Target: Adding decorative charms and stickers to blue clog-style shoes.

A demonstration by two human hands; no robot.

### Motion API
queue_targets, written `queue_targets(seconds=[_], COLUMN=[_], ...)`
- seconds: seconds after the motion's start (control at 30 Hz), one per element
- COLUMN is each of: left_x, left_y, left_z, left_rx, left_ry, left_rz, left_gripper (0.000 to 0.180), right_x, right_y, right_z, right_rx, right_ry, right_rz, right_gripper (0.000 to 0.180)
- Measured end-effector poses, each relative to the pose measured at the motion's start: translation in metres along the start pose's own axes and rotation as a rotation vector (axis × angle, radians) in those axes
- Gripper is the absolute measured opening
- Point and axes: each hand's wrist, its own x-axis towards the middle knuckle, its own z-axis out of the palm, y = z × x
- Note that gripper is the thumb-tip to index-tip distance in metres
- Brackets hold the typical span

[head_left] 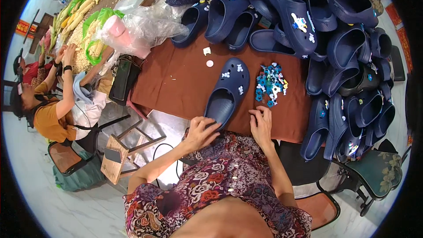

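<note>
A dark blue clog lies on the brown tablecloth in front of me, toe pointing away, with several small white charms on its upper. My left hand holds its heel at the near edge of the table. Just right of the clog, my right hand rests at the table edge, fingers loosely bent and apart, with nothing seen in them. Beyond those fingers is a pile of small charms in blue, teal and white. A round pale pink piece and a small white piece lie past the clog.
Many dark blue clogs are heaped along the far and right sides of the table. Clear plastic bags and a pink cup sit at the far left. Another person works at corn cobs on the left. A wooden stool stands below.
</note>
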Motion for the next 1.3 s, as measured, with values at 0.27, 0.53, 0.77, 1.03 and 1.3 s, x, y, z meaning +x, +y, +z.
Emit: queue_targets(seconds=[0.27, 0.53, 0.77, 1.03, 1.3], left_x=[0.021, 0.053, 0.142, 0.175, 0.185], left_y=[-0.015, -0.086, -0.149, -0.208, -0.200], left_z=[-0.013, -0.010, -0.005, 0.023, 0.016], left_rx=[-0.280, -0.155, 0.027, -0.071, -0.048], left_ry=[0.151, 0.249, 0.096, -0.043, 0.020], left_rz=[-0.227, -0.286, -0.148, -0.034, -0.151], left_gripper=[0.036, 0.034, 0.063, 0.029, 0.032], right_x=[-0.005, 0.034, 0.047, 0.051, 0.065], right_y=[0.006, 0.035, 0.046, 0.037, 0.030], right_z=[-0.006, -0.018, 0.008, 0.007, 0.003], right_rx=[0.109, -0.044, -0.168, -0.287, -0.341], right_ry=[0.097, 0.268, 0.250, 0.143, 0.004], right_rz=[0.059, 0.115, 0.098, 0.153, 0.189], right_gripper=[0.018, 0.031, 0.040, 0.045, 0.049])
